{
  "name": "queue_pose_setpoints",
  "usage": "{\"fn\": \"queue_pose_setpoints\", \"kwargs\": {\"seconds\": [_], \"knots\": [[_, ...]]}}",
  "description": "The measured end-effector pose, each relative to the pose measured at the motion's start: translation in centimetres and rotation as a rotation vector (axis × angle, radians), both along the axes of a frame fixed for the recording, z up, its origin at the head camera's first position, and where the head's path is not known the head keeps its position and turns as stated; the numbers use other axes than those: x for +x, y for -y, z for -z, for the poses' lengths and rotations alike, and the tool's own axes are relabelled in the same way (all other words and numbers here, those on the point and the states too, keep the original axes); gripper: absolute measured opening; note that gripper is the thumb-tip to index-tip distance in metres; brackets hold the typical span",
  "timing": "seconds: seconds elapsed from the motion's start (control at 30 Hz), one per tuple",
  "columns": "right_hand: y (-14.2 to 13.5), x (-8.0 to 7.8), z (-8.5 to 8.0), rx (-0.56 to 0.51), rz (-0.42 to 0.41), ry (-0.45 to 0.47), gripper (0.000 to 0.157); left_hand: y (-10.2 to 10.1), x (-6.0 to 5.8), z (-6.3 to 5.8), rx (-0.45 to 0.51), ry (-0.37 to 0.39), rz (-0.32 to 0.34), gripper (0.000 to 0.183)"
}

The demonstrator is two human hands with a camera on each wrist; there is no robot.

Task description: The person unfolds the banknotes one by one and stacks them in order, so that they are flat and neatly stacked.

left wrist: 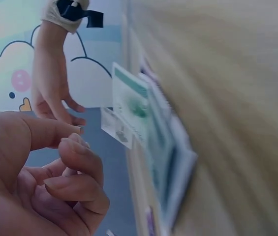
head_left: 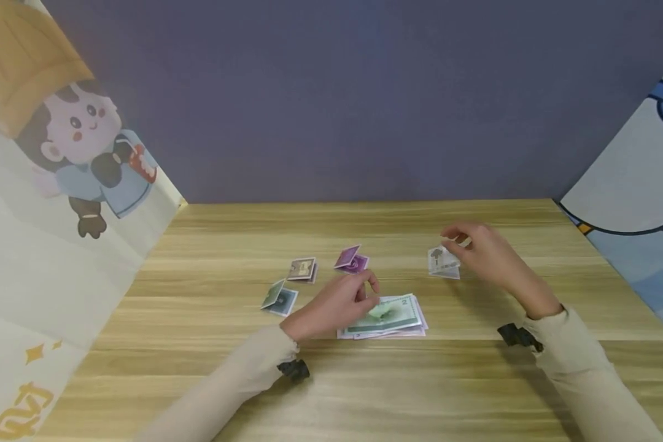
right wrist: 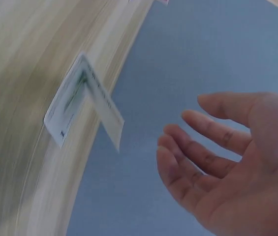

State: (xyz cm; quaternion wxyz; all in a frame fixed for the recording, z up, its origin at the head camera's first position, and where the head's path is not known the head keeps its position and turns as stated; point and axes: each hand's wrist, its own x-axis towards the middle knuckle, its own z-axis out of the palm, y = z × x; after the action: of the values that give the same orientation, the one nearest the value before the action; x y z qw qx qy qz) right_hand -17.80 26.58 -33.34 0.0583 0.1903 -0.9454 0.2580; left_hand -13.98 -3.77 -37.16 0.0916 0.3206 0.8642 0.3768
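My left hand (head_left: 334, 307) hovers at the left side of a stack of banknotes (head_left: 398, 312) with a green note on top. Its fingers bend loosely, and the left wrist view shows nothing between thumb and fingertips. At the right, a pale folded banknote (head_left: 443, 262) stands half open on the table. Close by it is my right hand (head_left: 483, 255), its fingers gently bent. In the right wrist view this hand (right wrist: 227, 157) is apart from the folded banknote (right wrist: 67, 110) and holds nothing.
Left of the stack are a folded purple banknote (head_left: 355, 263), a folded brown banknote (head_left: 302, 269) and a folded dark green banknote (head_left: 280, 299) on the wooden table (head_left: 392, 393). A dark blue wall (head_left: 364, 104) rises behind the table, with cartoon-printed walls at both sides.
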Motion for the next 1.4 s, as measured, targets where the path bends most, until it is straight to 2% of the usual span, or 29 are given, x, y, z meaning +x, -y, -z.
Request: {"fn": "queue_pose_setpoints", "kwargs": {"seconds": [0.17, 0.3, 0.4, 0.57, 0.7, 0.87, 0.97, 1.03, 1.2, 1.3, 1.4], "knots": [[-1.5, -0.4, 0.4, 0.018, 0.072, 0.034, 0.037, -2.5, -1.1, -1.0, 0.004, -0.016, 0.051, 0.019], [-2.5, -1.2, 1.2, 0.015, 0.118, 0.144, 0.054, -4.1, -2.0, -1.7, 0.008, -0.017, 0.058, 0.019], [-2.9, -1.8, 2.3, -0.057, 0.131, 0.228, 0.060, -5.0, -2.6, -1.9, 0.005, 0.018, 0.039, 0.021], [-2.6, -2.6, 4.1, -0.191, 0.108, 0.277, 0.056, -5.9, -3.2, -1.5, -0.022, 0.076, 0.028, 0.027], [-1.5, -2.6, 4.0, -0.255, 0.070, 0.271, 0.047, -5.9, -3.2, -1.2, -0.046, 0.064, 0.032, 0.031], [0.4, -1.9, 2.0, -0.354, 0.011, 0.305, 0.038, -5.7, -2.7, -1.1, -0.068, -0.071, 0.022, 0.049], [1.4, -1.6, 1.1, -0.427, -0.025, 0.374, 0.038, -5.7, -2.6, -1.2, -0.065, -0.177, 0.008, 0.061], [1.8, -1.4, 0.8, -0.480, -0.048, 0.426, 0.036, -5.7, -2.6, -1.1, -0.070, -0.252, 0.003, 0.062], [1.7, -1.0, 0.8, -0.591, -0.114, 0.561, 0.028, -5.9, -2.7, -1.0, -0.123, -0.498, 0.007, 0.038], [1.3, -0.7, 0.7, -0.632, -0.139, 0.635, 0.037, -5.9, -2.7, -1.5, -0.106, -0.628, 0.018, 0.020], [0.9, -0.6, 0.3, -0.631, -0.157, 0.657, 0.049, -5.7, -2.8, -2.3, -0.034, -0.694, 0.016, 0.008]]}}
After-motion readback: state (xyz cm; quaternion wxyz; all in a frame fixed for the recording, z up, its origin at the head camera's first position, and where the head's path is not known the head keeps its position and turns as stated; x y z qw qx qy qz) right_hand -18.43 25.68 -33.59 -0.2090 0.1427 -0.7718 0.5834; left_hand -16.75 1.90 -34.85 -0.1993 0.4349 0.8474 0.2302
